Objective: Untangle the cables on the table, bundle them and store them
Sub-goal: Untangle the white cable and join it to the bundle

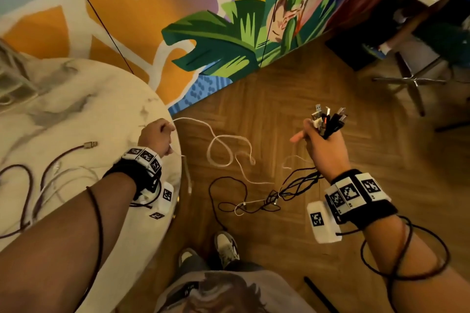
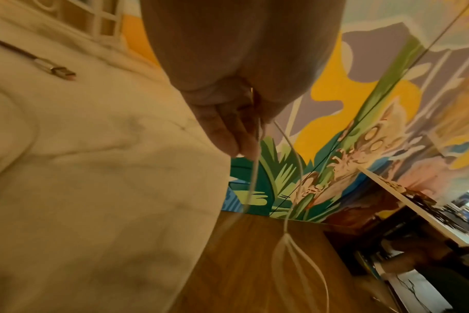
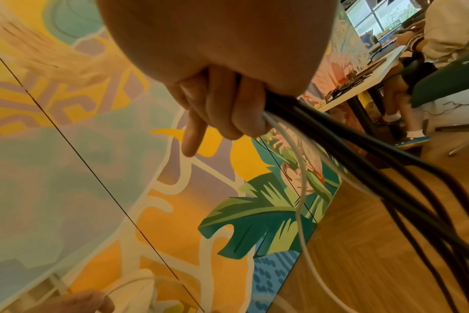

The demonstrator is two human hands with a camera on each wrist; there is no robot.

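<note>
- Step in hand, by judgement: untangling; bundling not yet begun.
- Right hand (image 1: pixel 321 146), out over the floor (image 1: pixel 318 89), grips a bunch of plug ends (image 1: pixel 328 119), index finger extended; black cables (image 1: pixel 287 192) trail down into a knot.
- Left hand (image 1: pixel 156 134), at the table's (image 1: pixel 76 109) right edge, is closed around a white cable (image 1: pixel 223 145).
- More cables (image 1: pixel 50 173) lie near the table's front edge.
- Next move calls for drawing the white cable free of the knot.

Marble table (image 1: pixel 76 109), maroon cable (image 1: pixel 63 157)
</note>
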